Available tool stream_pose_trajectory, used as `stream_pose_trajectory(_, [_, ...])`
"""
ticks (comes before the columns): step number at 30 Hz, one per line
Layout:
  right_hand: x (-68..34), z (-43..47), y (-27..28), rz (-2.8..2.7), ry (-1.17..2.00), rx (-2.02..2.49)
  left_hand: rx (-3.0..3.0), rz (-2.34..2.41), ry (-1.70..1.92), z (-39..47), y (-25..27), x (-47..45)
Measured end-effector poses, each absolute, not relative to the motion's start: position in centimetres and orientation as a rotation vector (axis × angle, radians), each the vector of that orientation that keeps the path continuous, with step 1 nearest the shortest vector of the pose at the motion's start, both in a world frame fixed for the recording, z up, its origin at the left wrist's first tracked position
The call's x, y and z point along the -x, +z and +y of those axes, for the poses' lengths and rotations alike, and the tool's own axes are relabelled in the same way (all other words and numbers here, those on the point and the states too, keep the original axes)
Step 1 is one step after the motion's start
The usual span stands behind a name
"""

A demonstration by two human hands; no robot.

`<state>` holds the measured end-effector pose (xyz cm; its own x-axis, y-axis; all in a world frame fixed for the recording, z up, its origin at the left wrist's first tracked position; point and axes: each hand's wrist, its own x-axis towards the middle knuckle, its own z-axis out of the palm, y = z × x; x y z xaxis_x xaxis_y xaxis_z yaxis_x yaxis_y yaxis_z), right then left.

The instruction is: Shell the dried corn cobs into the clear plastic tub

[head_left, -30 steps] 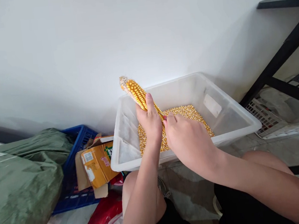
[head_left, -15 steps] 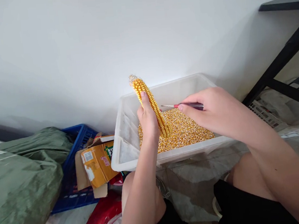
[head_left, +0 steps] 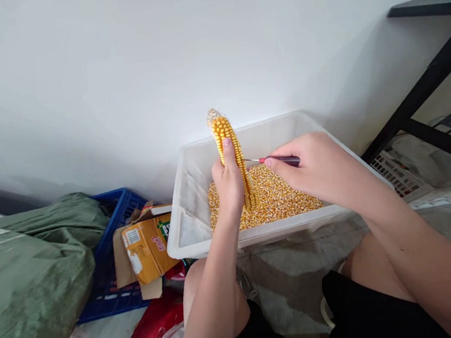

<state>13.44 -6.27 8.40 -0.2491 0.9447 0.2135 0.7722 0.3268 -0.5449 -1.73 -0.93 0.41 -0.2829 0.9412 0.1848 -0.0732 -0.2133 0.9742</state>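
My left hand is wrapped round an ear of corn, thumb lying along its kernels. The ear stands tilted, its pale end up and its lower end over the loose kernels. In my right hand is a screwdriver with a dark red handle and a thin metal shaft. The shaft points left and its tip reaches the ear's right side; whether it touches the kernels I cannot tell. Below both hands, a white plastic tub holds a bed of loose corn kernels.
Left of the tub is a blue crate with a torn yellow cardboard box and a green sack. A red bag lies on the floor. A black metal frame stands right, beside a white basket. The wall rises behind.
The ear of corn in my left hand has shifted right and become more upright. My right hand has moved slightly left, bringing the screwdriver tip to the ear's side.
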Motion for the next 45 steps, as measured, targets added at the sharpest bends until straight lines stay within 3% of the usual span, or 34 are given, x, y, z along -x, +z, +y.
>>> stream_pose_trajectory(8, [-13.4, -6.1, 8.0, -2.127, 0.332, 1.563, -1.315, 1.296, 1.524, -1.4, 0.3, 1.2])
stream_pose_trajectory(23, [-9.6, -7.8, 6.2, -2.148, -0.052, 1.697, -1.411, 1.53, 1.713, -1.3, 0.2, 0.6])
stream_pose_trajectory(32, [-13.4, -7.0, 8.5, -2.085, 0.321, 1.576, -1.23, 1.248, 1.593, -0.8, 0.7, 1.8])
stream_pose_trajectory(45, [-14.0, -6.3, 8.6, -1.99, 0.357, 1.521, -1.212, 1.154, 1.532, -1.2, 0.8, 1.2])
